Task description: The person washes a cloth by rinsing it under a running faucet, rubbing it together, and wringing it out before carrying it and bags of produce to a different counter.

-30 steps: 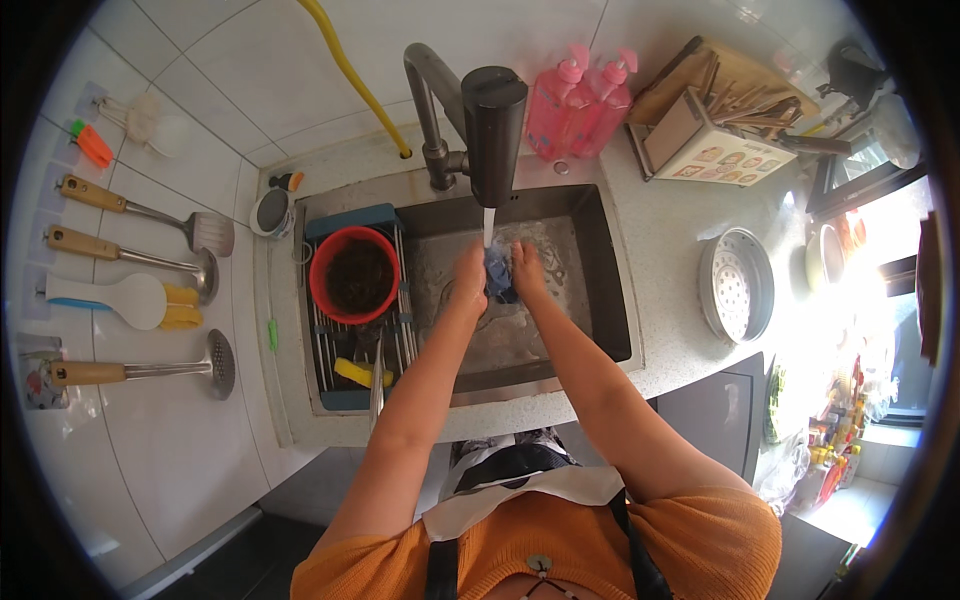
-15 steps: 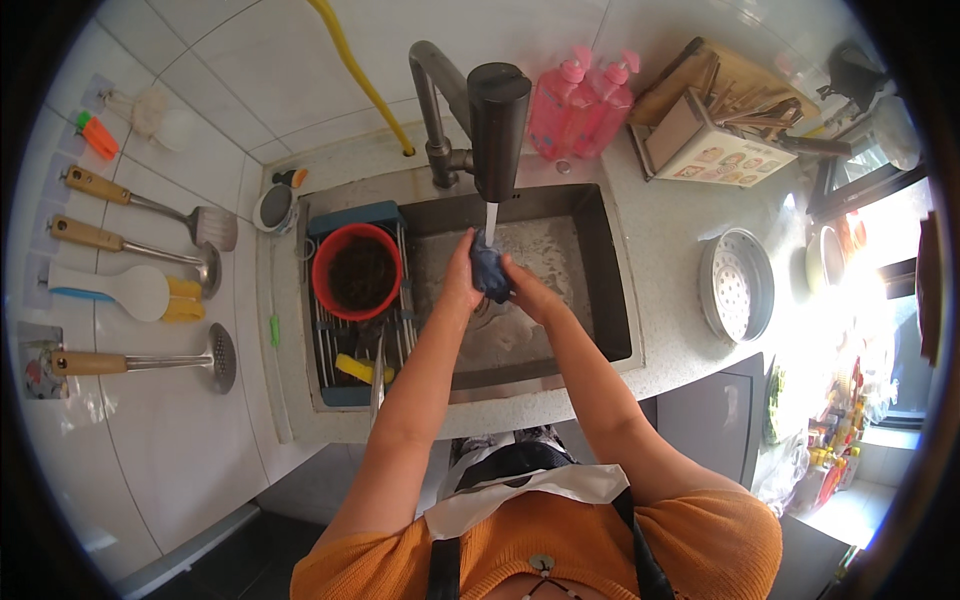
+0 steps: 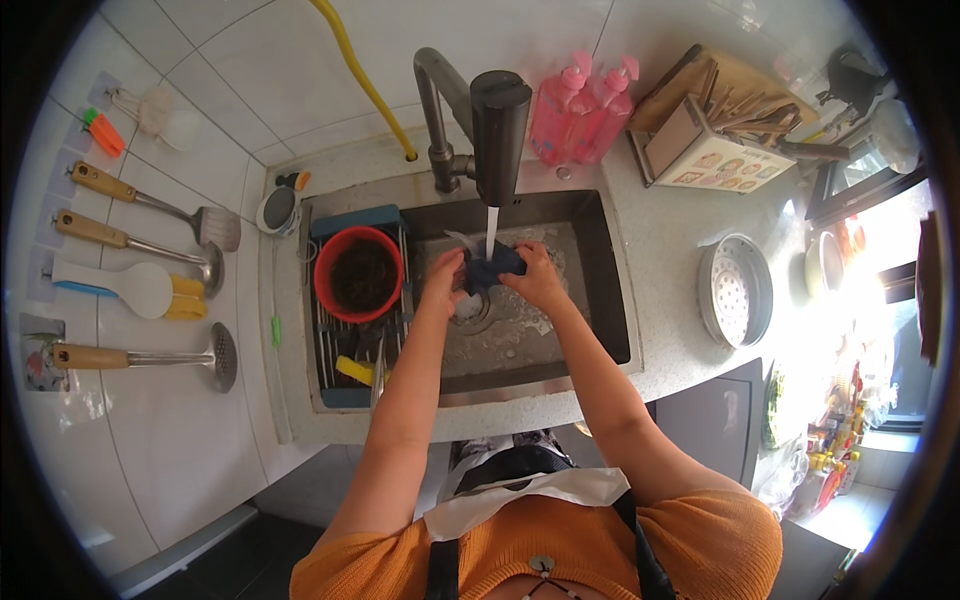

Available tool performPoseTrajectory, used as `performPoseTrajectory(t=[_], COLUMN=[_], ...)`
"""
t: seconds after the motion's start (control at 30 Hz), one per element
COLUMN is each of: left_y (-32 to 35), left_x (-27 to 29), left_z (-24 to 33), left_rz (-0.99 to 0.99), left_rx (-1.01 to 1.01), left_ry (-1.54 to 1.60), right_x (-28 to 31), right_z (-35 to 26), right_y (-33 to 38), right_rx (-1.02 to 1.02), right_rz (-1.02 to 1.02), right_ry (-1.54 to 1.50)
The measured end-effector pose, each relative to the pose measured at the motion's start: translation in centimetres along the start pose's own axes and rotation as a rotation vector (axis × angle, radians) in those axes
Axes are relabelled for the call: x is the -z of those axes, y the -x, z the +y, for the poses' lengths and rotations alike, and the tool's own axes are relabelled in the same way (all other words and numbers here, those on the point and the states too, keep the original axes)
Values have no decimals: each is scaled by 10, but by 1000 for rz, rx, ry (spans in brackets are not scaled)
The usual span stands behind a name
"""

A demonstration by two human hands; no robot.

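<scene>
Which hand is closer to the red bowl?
The left hand. It holds the dark blue cloth under the running tap, just right of the red bowl. The right hand grips the cloth's far side, farther from the bowl.

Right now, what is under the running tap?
A dark blue cloth, held in the water stream by the left hand and right hand, above the sink. The drain below is partly hidden by the hands.
</scene>
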State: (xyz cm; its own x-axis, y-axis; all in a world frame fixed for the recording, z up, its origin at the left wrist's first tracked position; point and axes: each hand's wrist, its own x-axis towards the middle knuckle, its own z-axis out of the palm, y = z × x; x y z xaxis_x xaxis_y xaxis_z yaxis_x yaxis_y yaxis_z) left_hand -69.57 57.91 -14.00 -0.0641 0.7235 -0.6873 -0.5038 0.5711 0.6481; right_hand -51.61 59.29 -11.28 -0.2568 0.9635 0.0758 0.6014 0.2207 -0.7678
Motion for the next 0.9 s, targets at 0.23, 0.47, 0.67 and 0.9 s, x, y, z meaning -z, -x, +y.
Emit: performPoseTrajectory(t=[0.23,0.47,0.67,0.9], left_y=[3,7,32,12], left_x=[-13,-28,-39,-33], left_z=[-8,-24,-19,-22], left_rz=[-205,-389,-364,-527], left_rx=[-71,-42,93,-117], left_ry=[184,572,740,789], right_x=[14,0,-4,-7], right_z=[-38,-36,-58,-54], right_y=[-11,-25,-22,-14], right_rx=[162,-592,-283,-446], right_rz=[146,203,311,198], right_ry=[-96,-1473,-1426,-1379])
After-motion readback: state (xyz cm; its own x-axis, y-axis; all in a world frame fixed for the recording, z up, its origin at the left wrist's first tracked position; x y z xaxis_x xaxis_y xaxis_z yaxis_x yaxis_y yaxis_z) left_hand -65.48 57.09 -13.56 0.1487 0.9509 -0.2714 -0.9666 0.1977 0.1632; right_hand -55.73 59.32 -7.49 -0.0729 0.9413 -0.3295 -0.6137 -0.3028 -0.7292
